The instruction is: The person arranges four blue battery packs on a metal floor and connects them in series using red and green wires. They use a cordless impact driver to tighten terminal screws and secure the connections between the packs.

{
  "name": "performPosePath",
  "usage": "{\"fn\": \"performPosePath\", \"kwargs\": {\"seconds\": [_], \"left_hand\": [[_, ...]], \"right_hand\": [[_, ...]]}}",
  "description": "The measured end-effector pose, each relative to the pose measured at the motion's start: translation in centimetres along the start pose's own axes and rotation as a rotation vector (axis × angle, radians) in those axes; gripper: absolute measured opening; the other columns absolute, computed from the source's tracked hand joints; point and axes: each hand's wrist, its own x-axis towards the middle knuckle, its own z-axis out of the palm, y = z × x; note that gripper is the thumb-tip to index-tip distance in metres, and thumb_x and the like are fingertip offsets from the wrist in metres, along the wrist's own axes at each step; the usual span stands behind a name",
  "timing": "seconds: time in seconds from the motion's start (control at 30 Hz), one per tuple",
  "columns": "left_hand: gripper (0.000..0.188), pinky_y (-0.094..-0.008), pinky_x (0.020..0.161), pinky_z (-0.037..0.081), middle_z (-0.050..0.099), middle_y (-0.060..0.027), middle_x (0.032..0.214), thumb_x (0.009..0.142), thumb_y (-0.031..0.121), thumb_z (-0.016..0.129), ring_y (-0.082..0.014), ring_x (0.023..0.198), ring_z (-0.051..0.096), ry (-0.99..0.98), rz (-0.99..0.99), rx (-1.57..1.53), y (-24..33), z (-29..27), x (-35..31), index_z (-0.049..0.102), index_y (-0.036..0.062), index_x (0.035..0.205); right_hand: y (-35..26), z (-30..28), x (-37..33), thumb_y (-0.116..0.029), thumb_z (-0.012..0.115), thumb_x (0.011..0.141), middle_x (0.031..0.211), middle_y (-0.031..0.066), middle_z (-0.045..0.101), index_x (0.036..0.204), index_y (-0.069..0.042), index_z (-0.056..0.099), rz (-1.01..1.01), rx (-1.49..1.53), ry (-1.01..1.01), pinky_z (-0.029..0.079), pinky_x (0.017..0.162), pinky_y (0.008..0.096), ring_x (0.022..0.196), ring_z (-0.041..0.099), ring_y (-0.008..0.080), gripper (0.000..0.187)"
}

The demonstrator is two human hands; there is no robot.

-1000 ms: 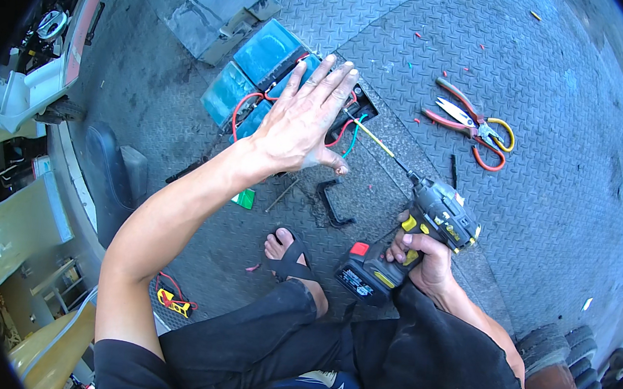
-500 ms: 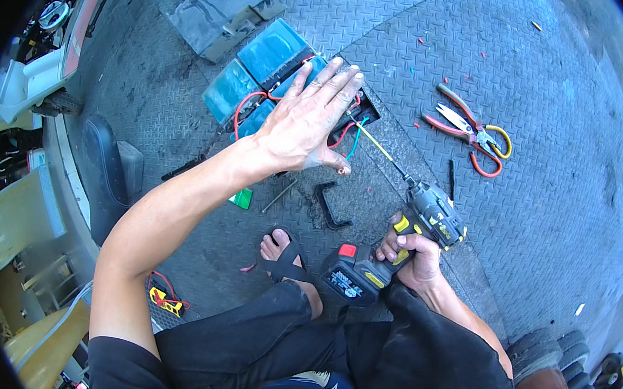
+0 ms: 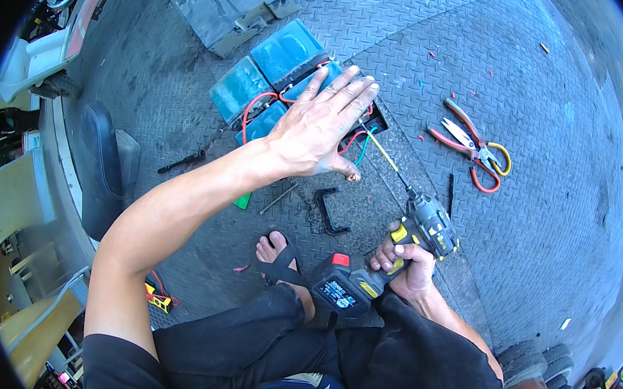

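Note:
My left hand point(image 3: 322, 129) lies flat, fingers stretched, across a group of teal batteries point(image 3: 287, 49) joined by red wires point(image 3: 247, 112). Its palm covers part of them. In my right hand point(image 3: 411, 272) is a black and yellow cordless driver point(image 3: 433, 226), fingers wrapped around its handle. A long driver bit point(image 3: 385, 157) runs from its chuck to the batteries' near right corner, beside a black tray edge point(image 3: 382, 118) and a green wire point(image 3: 366, 148). Whether the tip sits on a screw is too small to tell.
Red-handled snips and pliers point(image 3: 476, 143) lie to the right on the patterned metal floor. A grey box cover point(image 3: 232, 5) stands behind the batteries. Nearer me are a black bracket point(image 3: 323, 209), a thin metal rod point(image 3: 278, 198) and my sandalled foot point(image 3: 278, 258). A black seat point(image 3: 98, 164) is at left.
The view has shifted a little, so the batteries and tools appear farther right. The driver's body has swung slightly toward me and left, its bit tip staying at the same corner. Both hands keep their pose.

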Motion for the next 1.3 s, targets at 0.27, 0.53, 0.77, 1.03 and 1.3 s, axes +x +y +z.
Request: {"fn": "performPosePath", "kwargs": {"seconds": [0.27, 0.53, 0.77, 1.03, 1.3], "left_hand": [[0.146, -0.0626, 0.139, 0.015, 0.039, -0.0154, 0.178, 0.062, 0.063, 0.099, -0.0401, 0.17, 0.025, 0.012, 0.008, -0.022, -0.2, 0.0, 0.1, 0.029, 0.0037, 0.175], [0.143, -0.063, 0.138, 0.016, 0.043, -0.0159, 0.175, 0.061, 0.062, 0.1, -0.0397, 0.168, 0.029, 0.02, 0.004, -0.041, -0.2, 0.0, 0.2, 0.033, 0.0044, 0.174], [0.143, -0.0624, 0.138, 0.016, 0.044, -0.0172, 0.174, 0.06, 0.06, 0.101, -0.0395, 0.168, 0.03, 0.012, -0.001, -0.057, -0.1, 0.0, 0.2, 0.034, 0.0049, 0.173], [0.144, -0.0628, 0.138, 0.016, 0.045, -0.0206, 0.171, 0.059, 0.061, 0.102, -0.0409, 0.167, 0.031, 0.033, -0.003, -0.06, -0.1, 0.1, 0.2, 0.035, 0.0051, 0.173], [0.112, -0.0582, 0.138, 0.023, 0.046, -0.0194, 0.174, 0.082, 0.045, 0.094, -0.0404, 0.168, 0.032, 0.112, 0.047, -0.232, -1.4, -1.2, -0.2, 0.04, 0.0026, 0.171]], "right_hand": [[1.4, -0.1, -0.5, -0.005, 0.081, 0.095, 0.094, 0.0056, 0.069, 0.129, -0.007, 0.061, -0.161, -0.422, 0.12, 0.054, 0.093, 0.0391, 0.093, 0.069, 0.0207, 0.04], [1.2, 0.0, -0.4, -0.003, 0.079, 0.095, 0.094, 0.0057, 0.069, 0.126, -0.007, 0.064, -0.167, -0.398, 0.146, 0.055, 0.092, 0.0379, 0.092, 0.069, 0.0192, 0.034], [0.9, -0.2, -0.4, -0.002, 0.08, 0.095, 0.095, 0.006, 0.07, 0.127, -0.005, 0.065, -0.186, -0.427, 0.11, 0.055, 0.09, 0.0372, 0.09, 0.068, 0.0194, 0.036], [0.9, -0.5, 0.0, -0.002, 0.081, 0.094, 0.096, 0.0062, 0.069, 0.138, -0.004, 0.062, -0.175, -0.409, 0.131, 0.055, 0.089, 0.0367, 0.091, 0.068, 0.0191, 0.048], [0.6, -0.8, -0.3, 0.002, 0.078, 0.093, 0.092, 0.0061, 0.062, 0.152, -0.003, 0.052, -0.196, -0.407, 0.031, 0.051, 0.09, 0.0376, 0.09, 0.062, 0.0194, 0.065]]}}
